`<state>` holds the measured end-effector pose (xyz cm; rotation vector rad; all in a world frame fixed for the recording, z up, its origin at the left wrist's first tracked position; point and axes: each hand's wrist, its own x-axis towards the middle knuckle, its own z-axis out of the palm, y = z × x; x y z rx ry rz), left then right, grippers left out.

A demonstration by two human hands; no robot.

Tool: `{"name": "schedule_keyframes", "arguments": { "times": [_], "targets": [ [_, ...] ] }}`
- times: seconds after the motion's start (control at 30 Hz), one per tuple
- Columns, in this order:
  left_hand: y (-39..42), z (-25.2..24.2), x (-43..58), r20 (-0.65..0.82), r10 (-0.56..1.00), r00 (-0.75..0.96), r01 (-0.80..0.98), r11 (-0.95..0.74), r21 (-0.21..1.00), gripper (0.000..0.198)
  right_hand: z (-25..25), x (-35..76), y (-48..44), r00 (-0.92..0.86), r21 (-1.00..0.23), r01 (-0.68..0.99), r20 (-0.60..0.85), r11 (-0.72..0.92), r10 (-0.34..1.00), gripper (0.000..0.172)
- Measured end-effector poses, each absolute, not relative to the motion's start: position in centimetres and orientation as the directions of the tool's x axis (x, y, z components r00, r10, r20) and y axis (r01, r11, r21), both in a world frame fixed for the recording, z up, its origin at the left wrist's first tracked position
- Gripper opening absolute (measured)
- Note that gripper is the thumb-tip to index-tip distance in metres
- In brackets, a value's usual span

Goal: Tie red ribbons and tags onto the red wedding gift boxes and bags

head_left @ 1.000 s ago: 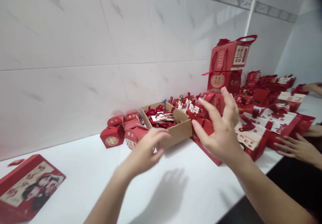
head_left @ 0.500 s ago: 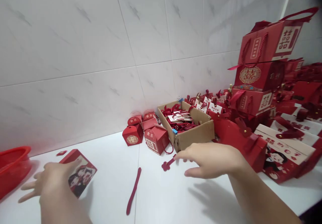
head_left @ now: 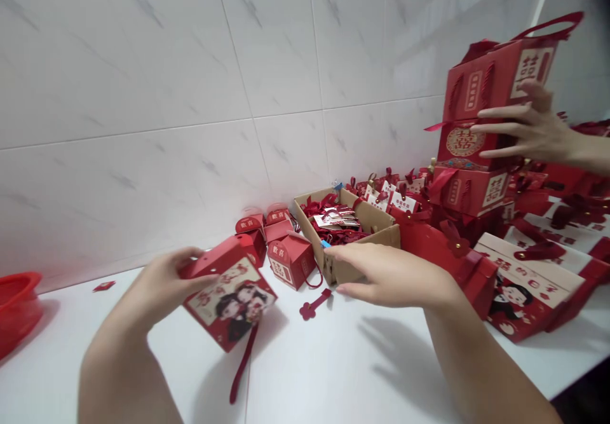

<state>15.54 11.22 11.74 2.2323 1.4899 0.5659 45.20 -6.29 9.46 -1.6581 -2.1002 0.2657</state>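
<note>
While the left hand (head_left: 159, 287) grips a flat red box printed with a cartoon couple (head_left: 229, 301), lifted and tilted just above the white counter (head_left: 333, 373), its fingers are closed round the box's left end. A red strap (head_left: 242, 365) lies on the counter under that box, and a small red flower-shaped tab (head_left: 312, 305) lies just right of it. Right of the box, the right hand (head_left: 384, 274) hovers open, palm down and fingers loosely spread, holding nothing, its fingertips at the near wall of a cardboard tray (head_left: 355, 255) of red ribbons and tags. Behind the box stand small red house-shaped boxes (head_left: 286, 259). Farther right, beyond the tray, another person's hand (head_left: 524, 131) rests spread against stacked red gift bags (head_left: 486, 112). Far left of the box sits a red basin (head_left: 16, 306).
</note>
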Motion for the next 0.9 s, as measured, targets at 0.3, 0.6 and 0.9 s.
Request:
{"name": "schedule_keyframes", "arguments": {
  "times": [0.3, 0.6, 0.9],
  "targets": [
    [4.4, 9.0, 26.7, 0.124, 0.609, 0.783, 0.534, -0.761, 0.367, 0.021, 9.7, 45.7, -6.5, -0.213, -0.388, 0.869, 0.267, 0.307, 0.94, 0.055],
    [3.6, 8.4, 28.0, 0.13, 0.53, 0.838, 0.458, -0.812, 0.362, 0.013, 9.5, 47.0, -5.0, -0.125, -0.324, 0.94, -0.033, 0.108, 0.992, 0.014],
    [5.2, 8.5, 27.1, 0.008, 0.445, 0.895, 0.411, -0.833, 0.371, 0.007, 9.3, 47.7, -4.0, -0.283, -0.366, 0.904, -0.125, 0.221, 0.951, 0.02]
  ]
}}
